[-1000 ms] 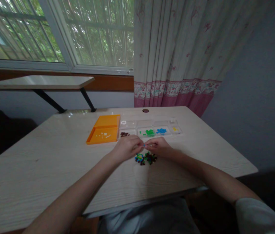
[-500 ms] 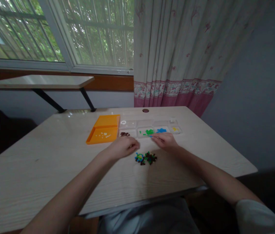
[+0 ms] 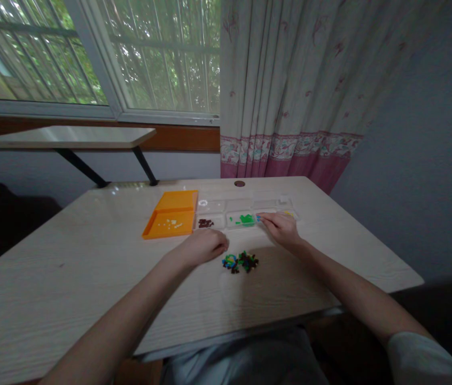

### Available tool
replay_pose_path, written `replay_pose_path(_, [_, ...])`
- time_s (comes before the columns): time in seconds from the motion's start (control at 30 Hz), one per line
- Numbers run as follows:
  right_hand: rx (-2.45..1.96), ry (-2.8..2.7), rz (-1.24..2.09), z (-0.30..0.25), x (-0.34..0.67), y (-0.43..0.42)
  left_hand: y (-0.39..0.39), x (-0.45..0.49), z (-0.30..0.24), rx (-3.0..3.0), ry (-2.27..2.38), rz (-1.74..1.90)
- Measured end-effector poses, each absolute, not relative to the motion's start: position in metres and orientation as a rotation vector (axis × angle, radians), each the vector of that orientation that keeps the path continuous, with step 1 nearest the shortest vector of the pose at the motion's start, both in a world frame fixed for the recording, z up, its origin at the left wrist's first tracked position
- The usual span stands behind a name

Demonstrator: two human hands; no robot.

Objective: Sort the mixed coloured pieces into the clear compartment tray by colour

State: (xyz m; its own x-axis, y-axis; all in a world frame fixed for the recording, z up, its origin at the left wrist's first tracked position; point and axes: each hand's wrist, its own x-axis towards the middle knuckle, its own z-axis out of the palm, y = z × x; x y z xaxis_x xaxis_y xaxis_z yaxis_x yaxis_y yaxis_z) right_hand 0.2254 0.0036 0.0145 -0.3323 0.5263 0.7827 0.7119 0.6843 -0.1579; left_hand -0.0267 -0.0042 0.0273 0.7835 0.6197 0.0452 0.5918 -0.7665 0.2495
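Observation:
My right hand [image 3: 280,226] reaches over the clear compartment box [image 3: 246,206], its fingertips pinched at a tiny blue piece by the green pieces [image 3: 245,218]; it covers the blue compartment. My left hand [image 3: 203,246] rests curled on the table just left of a small heap of mixed dark, green and blue pieces [image 3: 239,261]. Whether anything lies in its fingers is hidden. Dark red pieces [image 3: 205,222] sit in the box's left compartment.
An orange tray [image 3: 171,214] with a few white bits lies left of the box. The pale wooden table [image 3: 69,267] has a cable hole [image 3: 239,183] at its far edge. Beyond are a window, a folding shelf [image 3: 65,136] and a curtain [image 3: 290,85].
My hands, pinched together above the heap a second ago, have parted. The right hand has moved forward and right to the box; the left has stayed near the heap.

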Motion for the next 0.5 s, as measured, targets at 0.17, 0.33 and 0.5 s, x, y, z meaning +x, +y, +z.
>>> replay_pose_path(0.17, [-0.974, -2.035, -0.265, 0.014, 0.228, 0.004, -0.002, -0.029, 0.025, 2.741, 0.918, 0.205])
replay_pose_path(0.33, [-1.039, -2.101, -0.209, 0.015, 0.233, 0.008, -0.003, -0.028, 0.029, 2.745, 0.920, 0.177])
replay_pose_path(0.5, [-1.217, -2.166, -0.115, 0.016, 0.251, 0.023, -0.005, -0.027, 0.029, 2.795, 0.958, 0.152])
